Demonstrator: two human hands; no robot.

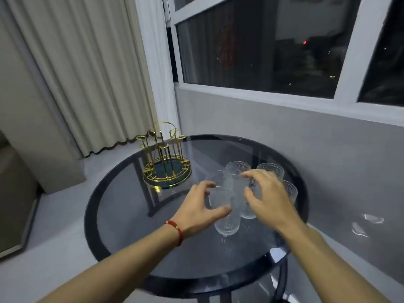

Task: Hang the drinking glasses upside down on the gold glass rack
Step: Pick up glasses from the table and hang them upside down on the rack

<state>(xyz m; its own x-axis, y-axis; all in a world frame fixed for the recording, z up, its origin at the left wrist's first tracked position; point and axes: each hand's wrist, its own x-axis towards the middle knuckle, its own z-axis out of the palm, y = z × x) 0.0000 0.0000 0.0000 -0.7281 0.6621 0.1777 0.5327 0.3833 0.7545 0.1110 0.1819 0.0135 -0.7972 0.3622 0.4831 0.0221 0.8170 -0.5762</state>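
Setting: round dark glass tabletop (122, 206) with a black rim, standing in a corner below a window (262, 51); pale curtain (87, 73) to the left.
Rack: gold glass rack (166, 158) stands upright at the far left of the tabletop, on a round dark base ringed in gold wire. Its upright prongs carry no glass.
Glasses: cluster of clear ribbed drinking glasses (227, 224) sits right of centre on the tabletop, well apart from the rack. All visible ones stand mouth up. Exact count cannot be told, as the hands cover part of the group.
Nearest glass: the front glass of the cluster stands closest to the camera, its lower body visible below the left thumb.
Left hand: left hand (196, 206) reaches in from the lower left, fingers spread and curved around the upper part of the front glass. Grip is wide; thumb lies against or just beside the glass wall; firm contact cannot be confirmed through the blur.
Right hand: right hand (269, 200) reaches in from the lower right, hovering over the middle of the cluster, fingers curled downward. Grip is wide, closed on nothing visible.
Wrist: red cord bracelet (176, 229) on the left wrist.
Image quality: hands and glasses are slightly motion-blurred.
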